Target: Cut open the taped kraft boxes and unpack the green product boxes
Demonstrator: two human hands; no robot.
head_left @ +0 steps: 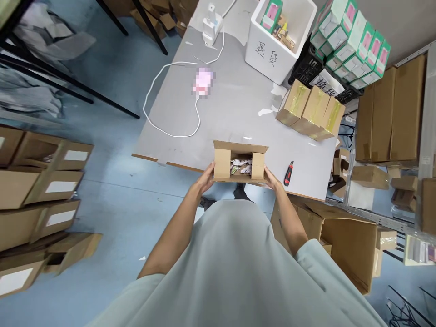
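A small cardboard box (222, 164) is held between my two hands at the table's front edge. Its top is partly open: the side flaps lie inward, and crumpled printed paper or wrapped items show in the gap between them. My left hand (205, 178) grips the box's left end. At the right end, my right hand (271, 177) holds it, the fingers partly hidden behind the side. A red and black utility knife (288, 174) lies on the grey table (238, 109) to the right of the box.
Three taped cartons (311, 110) sit at the table's right, below a white bin (269, 54) and green-white boxes (354, 45). A white cable (150, 88) loops across the left side. A large open carton (354, 250) stands at lower right, stacked cartons (51, 181) at left.
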